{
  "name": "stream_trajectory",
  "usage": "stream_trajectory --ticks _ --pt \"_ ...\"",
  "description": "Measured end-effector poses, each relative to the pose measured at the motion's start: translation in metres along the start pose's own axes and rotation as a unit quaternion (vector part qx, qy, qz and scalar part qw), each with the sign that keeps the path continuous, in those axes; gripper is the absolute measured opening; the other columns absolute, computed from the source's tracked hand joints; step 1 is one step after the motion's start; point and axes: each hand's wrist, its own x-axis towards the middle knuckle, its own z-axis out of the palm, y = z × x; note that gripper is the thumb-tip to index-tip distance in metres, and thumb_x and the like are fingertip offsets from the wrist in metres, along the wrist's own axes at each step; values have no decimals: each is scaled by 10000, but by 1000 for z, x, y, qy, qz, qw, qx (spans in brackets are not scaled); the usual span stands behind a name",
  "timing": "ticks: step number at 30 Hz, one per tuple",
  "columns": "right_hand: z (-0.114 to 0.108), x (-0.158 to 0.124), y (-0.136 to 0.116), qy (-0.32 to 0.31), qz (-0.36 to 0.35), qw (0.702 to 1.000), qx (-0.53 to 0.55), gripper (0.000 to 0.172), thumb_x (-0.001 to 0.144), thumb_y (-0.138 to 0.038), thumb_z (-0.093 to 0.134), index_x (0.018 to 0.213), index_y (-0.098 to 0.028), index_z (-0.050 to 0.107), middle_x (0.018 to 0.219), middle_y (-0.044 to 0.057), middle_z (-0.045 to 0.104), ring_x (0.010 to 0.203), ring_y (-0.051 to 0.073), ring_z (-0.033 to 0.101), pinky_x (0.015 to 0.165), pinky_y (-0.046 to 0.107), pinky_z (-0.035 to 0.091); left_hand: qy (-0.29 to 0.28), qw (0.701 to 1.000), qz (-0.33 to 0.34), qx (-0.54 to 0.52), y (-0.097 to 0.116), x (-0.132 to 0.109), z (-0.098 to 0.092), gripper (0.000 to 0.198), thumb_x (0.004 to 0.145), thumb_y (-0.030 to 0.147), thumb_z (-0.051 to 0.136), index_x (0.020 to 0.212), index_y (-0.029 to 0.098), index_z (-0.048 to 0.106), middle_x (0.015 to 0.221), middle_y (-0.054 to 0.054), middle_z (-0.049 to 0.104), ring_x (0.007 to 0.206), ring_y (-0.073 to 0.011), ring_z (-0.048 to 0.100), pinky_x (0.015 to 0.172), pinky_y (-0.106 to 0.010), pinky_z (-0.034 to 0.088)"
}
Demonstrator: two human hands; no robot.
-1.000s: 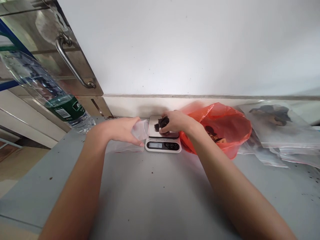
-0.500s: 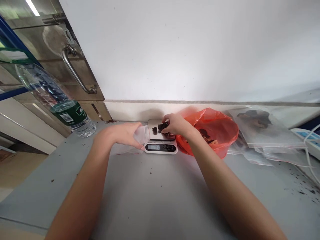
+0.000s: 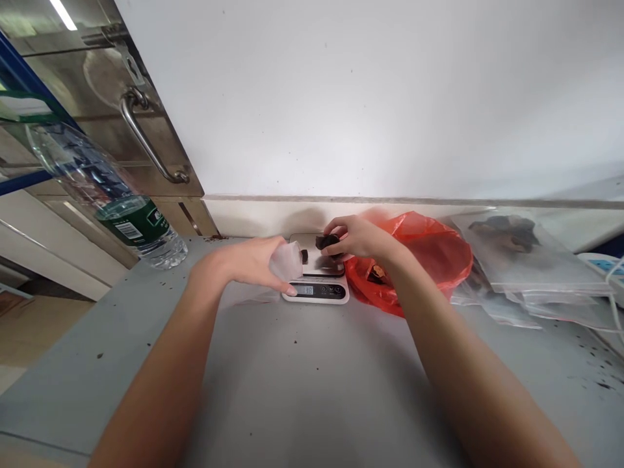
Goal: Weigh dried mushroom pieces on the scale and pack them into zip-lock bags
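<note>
In the middle of the table a small digital kitchen scale (image 3: 316, 290) stands with its display lit. My left hand (image 3: 256, 261) is closed around a clear plastic bag (image 3: 286, 261), whose open mouth faces right over the plate's left edge. A small dark flake (image 3: 305, 256) lies on the plate, right at the bag's mouth. Above the plate's right side, my right hand (image 3: 351, 238) pinches a dark brown, dried-looking piece (image 3: 325, 242) between thumb and fingers. Whether it holds more than one piece is hard to see.
A red plastic bag (image 3: 439, 250) with brown pieces inside stands open right of the scale, partly behind my right forearm. Farther right lie flat clear zip bags (image 3: 526, 260) and a white device with a cable (image 3: 615, 305). A large plastic bottle (image 3: 131, 221) stands at left.
My left hand has brought the bag right, over the plate's edge and up to the small flake. My right hand has shifted slightly right with the dark piece. The scale's reading has changed.
</note>
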Motion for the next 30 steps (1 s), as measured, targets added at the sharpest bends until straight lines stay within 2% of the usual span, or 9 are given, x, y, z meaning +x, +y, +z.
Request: stream_trajectory --ticks 4,8,13,15,18,20,23,26,30 --pt "-11 -6 -6 -13 -30 999 -7 228 862 -100 783 1054 -193 704 1105 69 768 830 132 700 733 248 548 33 999 4 9 5 6 5 878 673 878 659 1292 258 592 1383 -108 681 1217 -410 656 871 -422 556" --pt "-13 -10 -14 -54 -67 995 -50 311 802 -86 808 1079 -207 736 972 31 765 727 123 661 667 258 505 49 999 1 -15 12 12 9 836 653 856 705 1227 259 585 1347 -127 682 1197 -427 656 846 -434 554" --pt "-5 -10 -17 -76 -112 990 -44 103 831 -136 766 909 -193 731 767 -10 689 644 118 594 582 265 415 61 995 23 -74 19 13 12 893 652 852 747 1308 277 556 1395 -144 653 1208 -437 649 841 -446 564" --pt "0 -7 -17 -67 -112 991 -22 85 833 -149 770 849 -185 694 738 -17 666 625 115 573 580 275 404 52 994 23 -95 21 13 13 880 663 856 744 1301 281 553 1369 -132 665 1166 -420 670 800 -428 576" --pt "5 -3 -18 -28 -91 995 15 220 753 -113 849 851 -181 664 842 7 719 679 124 599 622 281 438 53 994 10 -99 21 14 13 887 685 895 705 1270 248 543 1326 -144 674 1126 -420 682 785 -431 578" --pt "5 -3 -19 -22 -79 995 50 293 716 -54 863 894 -183 669 965 37 769 789 147 667 712 283 491 57 993 11 -101 20 15 12 877 698 898 693 1253 237 538 1304 -148 678 1118 -422 684 794 -441 575" --pt "2 -7 -19 -56 -82 990 102 283 780 -47 817 981 -203 694 1107 51 803 949 178 727 868 310 537 64 991 19 -114 16 17 11 798 724 853 705 1218 246 550 1281 -136 691 1108 -406 689 826 -455 568" --pt "-2 -11 -18 -90 -99 979 153 288 856 -82 756 1096 -230 700 1136 38 813 982 183 742 948 346 552 70 987 36 -139 11 16 10 815 748 808 727 1318 267 516 1395 -114 655 1223 -385 653 903 -444 559" --pt "-1 -13 -21 -67 -122 966 220 261 896 -47 675 1098 -211 695 1073 43 812 1003 168 744 988 346 569 65 984 52 -157 4 13 6 896 772 789 729 1460 292 441 1540 -91 572 1372 -362 571 997 -431 536"
